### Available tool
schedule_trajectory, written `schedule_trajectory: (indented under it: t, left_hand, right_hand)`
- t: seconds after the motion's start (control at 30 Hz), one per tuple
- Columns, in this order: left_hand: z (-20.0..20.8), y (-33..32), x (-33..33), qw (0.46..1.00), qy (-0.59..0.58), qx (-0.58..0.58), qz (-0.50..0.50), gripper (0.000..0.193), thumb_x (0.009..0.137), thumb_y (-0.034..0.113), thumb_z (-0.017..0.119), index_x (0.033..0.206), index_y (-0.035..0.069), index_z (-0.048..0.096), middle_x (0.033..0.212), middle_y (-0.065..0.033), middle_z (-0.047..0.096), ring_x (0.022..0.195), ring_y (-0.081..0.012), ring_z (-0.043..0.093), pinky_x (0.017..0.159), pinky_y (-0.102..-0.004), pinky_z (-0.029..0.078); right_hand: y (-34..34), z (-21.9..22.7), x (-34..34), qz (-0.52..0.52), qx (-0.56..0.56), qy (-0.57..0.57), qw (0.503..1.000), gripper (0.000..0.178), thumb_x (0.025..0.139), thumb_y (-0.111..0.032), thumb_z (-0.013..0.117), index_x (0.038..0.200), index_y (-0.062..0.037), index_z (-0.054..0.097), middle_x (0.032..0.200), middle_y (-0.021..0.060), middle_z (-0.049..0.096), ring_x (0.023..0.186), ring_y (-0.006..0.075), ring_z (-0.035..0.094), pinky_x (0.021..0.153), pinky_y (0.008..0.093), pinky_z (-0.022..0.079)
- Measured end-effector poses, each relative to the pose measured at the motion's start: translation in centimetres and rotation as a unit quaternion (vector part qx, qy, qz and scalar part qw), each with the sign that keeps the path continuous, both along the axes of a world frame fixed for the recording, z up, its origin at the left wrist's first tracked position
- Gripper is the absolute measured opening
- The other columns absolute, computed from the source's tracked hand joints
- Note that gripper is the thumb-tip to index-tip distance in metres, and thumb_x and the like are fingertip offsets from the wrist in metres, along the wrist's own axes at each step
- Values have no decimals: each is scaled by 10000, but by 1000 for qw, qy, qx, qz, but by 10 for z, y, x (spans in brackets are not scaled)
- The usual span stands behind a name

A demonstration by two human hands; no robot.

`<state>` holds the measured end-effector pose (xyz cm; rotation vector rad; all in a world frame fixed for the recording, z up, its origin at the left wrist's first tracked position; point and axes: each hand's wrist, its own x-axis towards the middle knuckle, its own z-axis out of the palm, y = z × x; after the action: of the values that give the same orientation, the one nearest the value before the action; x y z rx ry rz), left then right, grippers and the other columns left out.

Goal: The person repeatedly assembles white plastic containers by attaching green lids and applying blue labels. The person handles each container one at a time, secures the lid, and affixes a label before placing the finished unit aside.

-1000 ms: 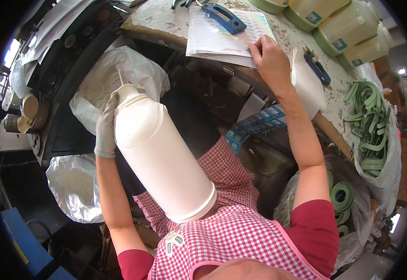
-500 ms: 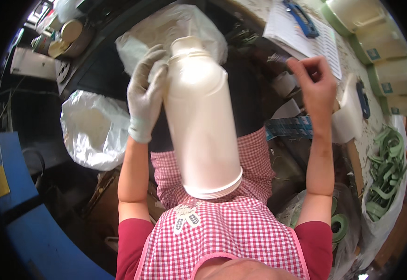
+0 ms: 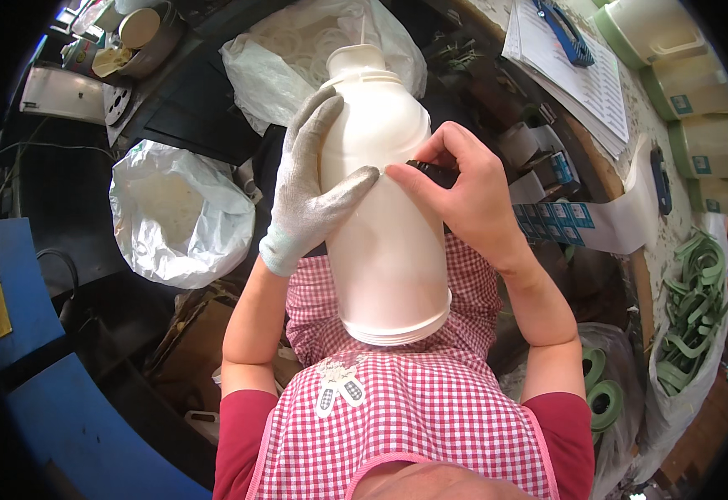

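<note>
A large white plastic bottle lies across my lap, its narrow neck pointing away and its wide ridged end against my apron. My left hand, in a pale knit glove with a whitish cuff, grips the bottle's left side below the neck, thumb across the front. My bare right hand pinches a small black object against the bottle's upper right face. Its fingertips are close to the left thumb. Most of the black object is hidden in the fingers, so its kind does not show.
White plastic bags stand at left and beyond the bottle. On the right bench lie papers, a blue-handled cutter and a label strip. Cream containers line the far right, above a bag of green trimmings.
My right hand has come left from beside the bench onto the bottle. The bottle has shifted slightly right, and my left thumb now lies across its front.
</note>
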<state>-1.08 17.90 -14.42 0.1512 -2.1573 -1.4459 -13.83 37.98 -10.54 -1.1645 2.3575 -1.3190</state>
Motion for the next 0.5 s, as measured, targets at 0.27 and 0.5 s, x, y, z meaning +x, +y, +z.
schedule_trajectory:
  t: [0.27, 0.5]
  left_hand:
    - [34, -60, -32, 987, -114, 95, 57, 642, 986, 303, 745, 1491, -40, 544, 1408, -229, 651, 1379, -333, 581, 1170, -399, 443]
    - [96, -54, -96, 959, -282, -12, -7, 756, 881, 546, 793, 1302, -71, 678, 1187, -219, 741, 1136, -251, 691, 991, -333, 524]
  right_hand:
    - [85, 53, -187, -344, 170, 278, 881, 792, 954, -716, 615, 1117, 53, 700, 1122, 279, 702, 1058, 414, 680, 937, 491, 529]
    - [116, 19, -146, -193, -5, 164, 967, 707, 1087, -562, 503, 1426, 53, 580, 1422, 242, 620, 1346, 366, 569, 1168, 459, 411]
